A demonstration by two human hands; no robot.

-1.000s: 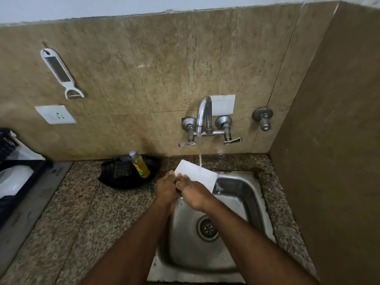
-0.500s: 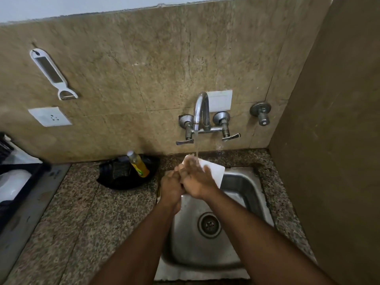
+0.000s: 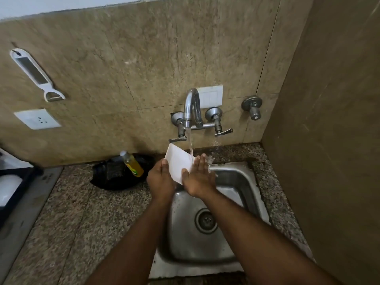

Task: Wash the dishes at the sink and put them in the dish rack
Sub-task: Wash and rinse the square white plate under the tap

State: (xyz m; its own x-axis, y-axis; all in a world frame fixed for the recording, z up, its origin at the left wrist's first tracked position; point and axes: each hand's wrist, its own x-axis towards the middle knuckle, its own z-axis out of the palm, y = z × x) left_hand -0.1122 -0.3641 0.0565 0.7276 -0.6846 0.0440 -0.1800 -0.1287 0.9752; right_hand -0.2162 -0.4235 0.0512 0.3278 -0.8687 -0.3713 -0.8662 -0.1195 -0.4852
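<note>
A white square plate (image 3: 178, 161) is held tilted above the back left corner of the steel sink (image 3: 242, 182). My left hand (image 3: 160, 178) grips the plate's left edge. My right hand (image 3: 198, 177) lies flat with fingers extended against the plate's right side. Water runs from the chrome tap (image 3: 191, 108) onto the plate's right edge and my right fingers. The dish rack (image 3: 12, 182) shows at the far left edge, dark, with a white dish in it.
A black bowl (image 3: 115, 175) on the granite counter (image 3: 82, 223) holds a yellow soap bottle (image 3: 132, 163) and a scrubber. A white peeler (image 3: 35, 75) hangs on the tiled wall. A side wall (image 3: 329, 140) closes in the right.
The plate has moved left and tipped so its white face shows between my hands. My right hand has opened flat along its right side. The water still runs.
</note>
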